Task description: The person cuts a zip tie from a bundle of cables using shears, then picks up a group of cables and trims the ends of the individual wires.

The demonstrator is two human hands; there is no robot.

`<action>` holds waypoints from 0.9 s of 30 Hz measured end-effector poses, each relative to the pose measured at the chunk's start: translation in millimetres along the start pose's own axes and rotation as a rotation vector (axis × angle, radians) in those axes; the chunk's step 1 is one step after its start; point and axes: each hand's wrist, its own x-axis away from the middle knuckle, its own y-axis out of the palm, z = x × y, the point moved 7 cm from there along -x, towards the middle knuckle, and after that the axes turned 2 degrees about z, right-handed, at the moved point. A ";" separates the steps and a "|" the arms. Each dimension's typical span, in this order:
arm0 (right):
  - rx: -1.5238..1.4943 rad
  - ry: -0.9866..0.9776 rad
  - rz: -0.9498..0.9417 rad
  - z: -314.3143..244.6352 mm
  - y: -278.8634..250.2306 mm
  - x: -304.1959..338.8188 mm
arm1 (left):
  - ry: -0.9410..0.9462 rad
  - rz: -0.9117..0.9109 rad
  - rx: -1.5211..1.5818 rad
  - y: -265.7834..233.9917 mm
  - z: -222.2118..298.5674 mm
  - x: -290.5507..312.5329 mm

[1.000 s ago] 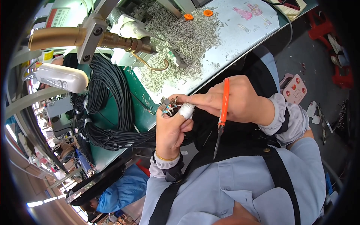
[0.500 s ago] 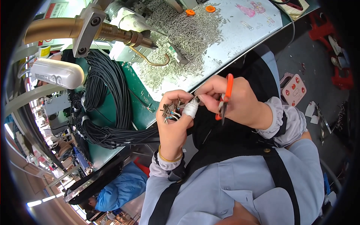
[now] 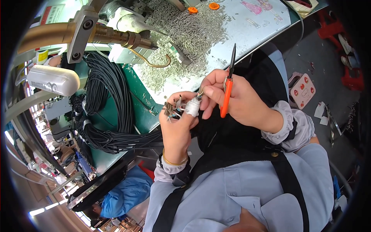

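Note:
My left hand (image 3: 177,129) grips a cluster of thin wire ends (image 3: 172,108) with coloured tips; its thumb is wrapped in white tape (image 3: 192,106). These ends belong to a big bundle of black cables (image 3: 112,112) lying over the green bench edge. My right hand (image 3: 235,100) holds orange-handled scissors (image 3: 228,83) with the blades pointing up and away, while its fingertips pinch at the wire ends just beside the taped thumb. Both hands are touching in front of my chest.
A metal tabletop (image 3: 251,27) carries a heap of several small metal pins (image 3: 185,42) and two orange caps (image 3: 213,5). A brass-coloured machine arm (image 3: 96,34) with a hook hangs at upper left. Another person in blue (image 3: 123,197) is below left.
The scissors swung from pointing down to pointing up in my right hand. My right fingertips moved in onto the wire ends held by my left hand.

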 end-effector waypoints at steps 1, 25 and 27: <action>-0.021 -0.021 -0.007 0.6 0.3 -0.2 | -0.130 -0.090 0.151 -1.5 -9.6 -2.6; 0.356 0.119 0.063 -7.1 -13.2 -6.3 | -0.288 -0.122 0.403 1.7 -7.9 -56.2; 0.325 -0.074 0.180 -26.5 -17.1 -20.3 | -0.272 -0.094 0.425 0.5 -4.6 -65.4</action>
